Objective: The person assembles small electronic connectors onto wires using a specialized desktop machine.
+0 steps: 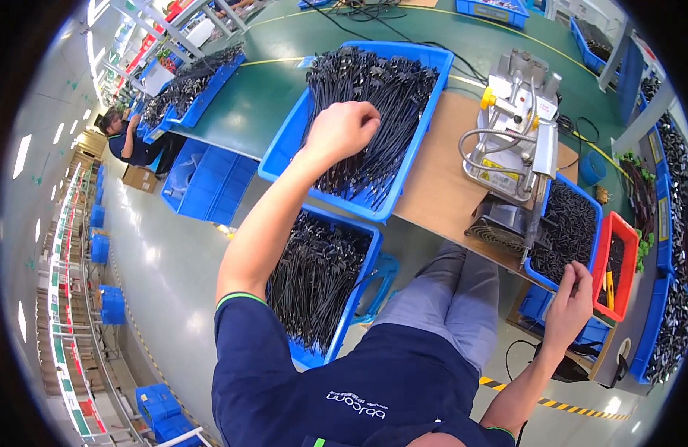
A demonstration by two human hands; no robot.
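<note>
My left hand (pixel 342 132) is over a blue bin (pixel 278 155) piled with black cables (pixel 385 119). Its fingers are curled inward, and whatever they may hold is hidden. At the near edge of a smaller blue tray (pixel 544 270) full of short black pieces (pixel 564 223) is my right hand (pixel 571 304). Its thumb and fingertips are drawn together, and I cannot make out anything between them. Between the two hands stands a grey metal bench machine (pixel 512 134) with a yellow knob and a curved hose.
A second blue bin of black cables (pixel 314 279) sits lower, beside my legs. Right of the small tray is a red bin (pixel 620 249) with a yellow-handled tool (pixel 609 289). More blue bins line the right edge (pixel 661 276). Another person (pixel 131 141) sits far left.
</note>
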